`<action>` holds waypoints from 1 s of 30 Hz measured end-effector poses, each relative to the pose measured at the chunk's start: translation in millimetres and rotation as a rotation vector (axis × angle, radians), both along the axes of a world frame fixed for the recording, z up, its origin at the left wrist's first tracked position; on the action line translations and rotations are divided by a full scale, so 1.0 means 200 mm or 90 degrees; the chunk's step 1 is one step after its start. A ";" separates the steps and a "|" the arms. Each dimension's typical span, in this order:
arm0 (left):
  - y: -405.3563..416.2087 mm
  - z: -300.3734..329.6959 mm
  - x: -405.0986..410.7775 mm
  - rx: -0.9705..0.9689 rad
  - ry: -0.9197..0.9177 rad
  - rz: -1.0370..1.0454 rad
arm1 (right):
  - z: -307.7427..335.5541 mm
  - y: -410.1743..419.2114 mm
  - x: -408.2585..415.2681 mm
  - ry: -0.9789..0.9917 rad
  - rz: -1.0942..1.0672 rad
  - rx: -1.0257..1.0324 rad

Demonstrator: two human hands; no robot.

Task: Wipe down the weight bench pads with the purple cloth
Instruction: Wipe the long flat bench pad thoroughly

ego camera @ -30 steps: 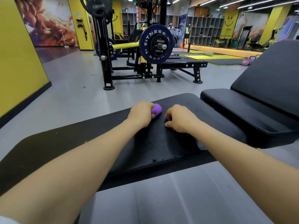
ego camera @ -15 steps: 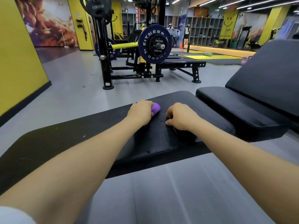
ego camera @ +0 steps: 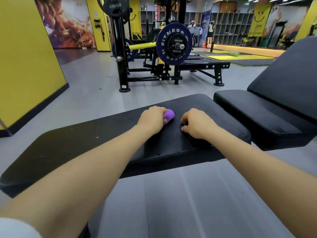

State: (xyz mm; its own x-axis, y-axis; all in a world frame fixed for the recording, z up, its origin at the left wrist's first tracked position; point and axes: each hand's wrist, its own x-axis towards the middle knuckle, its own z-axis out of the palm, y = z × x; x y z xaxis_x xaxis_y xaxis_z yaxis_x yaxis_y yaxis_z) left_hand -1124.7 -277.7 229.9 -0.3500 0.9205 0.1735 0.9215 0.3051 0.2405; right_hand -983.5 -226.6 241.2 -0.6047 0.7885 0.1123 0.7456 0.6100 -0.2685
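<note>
The left hand (ego camera: pixel 151 118) still grips the balled-up purple cloth (ego camera: pixel 169 115) on the flat black pad (ego camera: pixel 103 134). It has hardly moved (maybe rubbing one spot). The right hand (ego camera: pixel 197 125) rests beside it, fingers curled, holding nothing I can see.

Bright, even ceiling light; sharp center, wide-angle bending at edges, soft arm shadows.

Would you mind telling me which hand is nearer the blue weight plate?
Left. The left hand lies almost directly below the blue weight plate; the right hand sits further right.
</note>
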 end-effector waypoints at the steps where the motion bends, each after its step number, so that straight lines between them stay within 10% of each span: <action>1: -0.01 0.01 0.01 0.002 0.004 0.006 | -0.01 -0.01 0.00 -0.002 0.005 0.003; 30: -0.21 0.02 0.19 -0.001 -0.002 0.008 | -0.01 -0.02 0.08 0.041 0.047 -0.035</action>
State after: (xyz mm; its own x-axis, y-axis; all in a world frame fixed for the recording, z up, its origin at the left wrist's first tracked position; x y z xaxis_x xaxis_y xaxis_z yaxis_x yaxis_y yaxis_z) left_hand -1086.5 -319.5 233.0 -0.3628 0.9160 0.1714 0.9164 0.3174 0.2437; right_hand -967.3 -231.0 239.7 -0.6537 0.7485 0.1112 0.6795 0.6454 -0.3489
